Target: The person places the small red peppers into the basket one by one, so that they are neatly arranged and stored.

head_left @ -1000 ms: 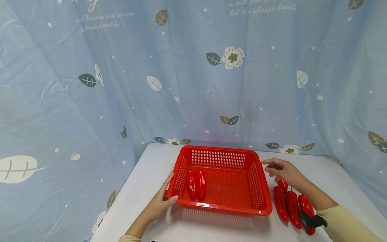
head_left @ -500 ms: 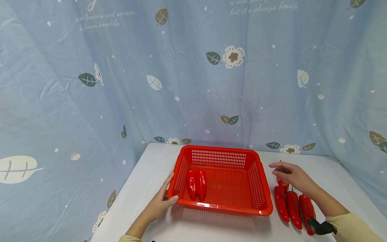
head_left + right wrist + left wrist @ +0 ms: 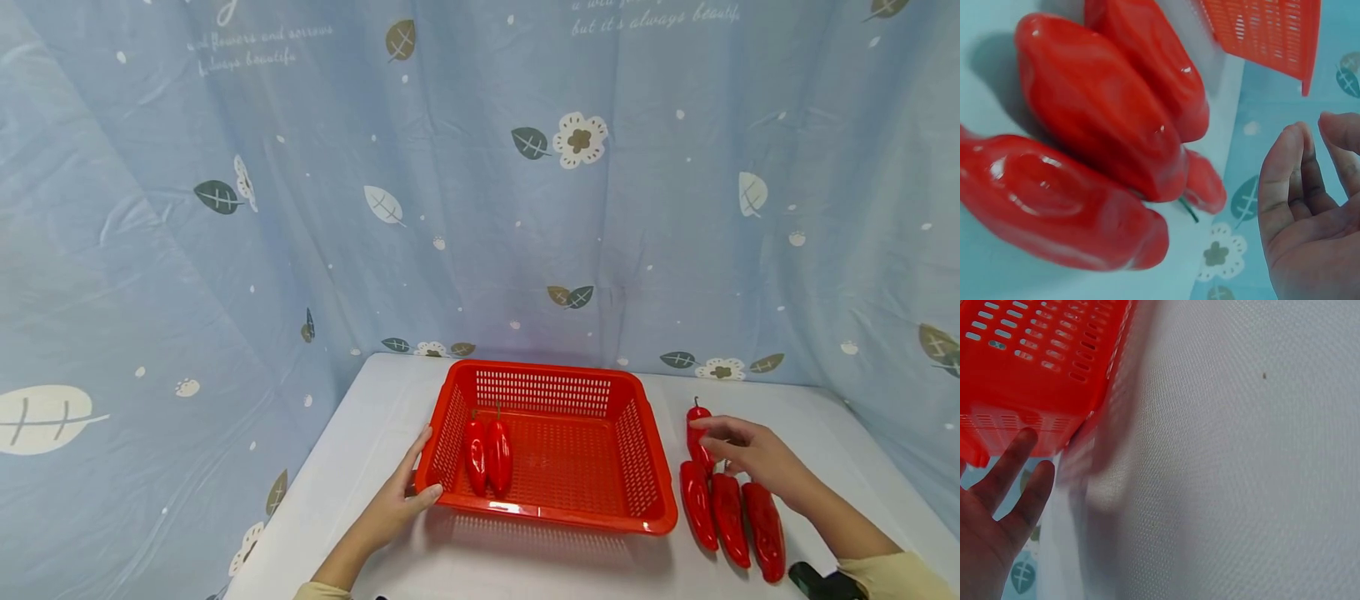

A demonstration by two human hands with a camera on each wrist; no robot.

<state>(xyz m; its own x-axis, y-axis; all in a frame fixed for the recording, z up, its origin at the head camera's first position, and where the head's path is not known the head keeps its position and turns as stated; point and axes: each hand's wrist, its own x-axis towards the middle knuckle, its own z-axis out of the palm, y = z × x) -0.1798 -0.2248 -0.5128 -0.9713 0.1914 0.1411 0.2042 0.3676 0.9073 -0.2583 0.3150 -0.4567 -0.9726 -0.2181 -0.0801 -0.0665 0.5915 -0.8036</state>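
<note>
Two red peppers [image 3: 498, 460] lie side by side in the left end of the red basket [image 3: 570, 518], four more peppers [image 3: 729, 521] are on the white desk [image 3: 450, 571] just to its right — three in a row, one behind. Right hand [image 3: 757, 457] is over the back one, fingers loosely bent, grip holding nothing — left hand [image 3: 388, 508] just rests straightish fingers against the basket, not clenched. Blue curtain [image 3: 480, 192] behind.
</note>
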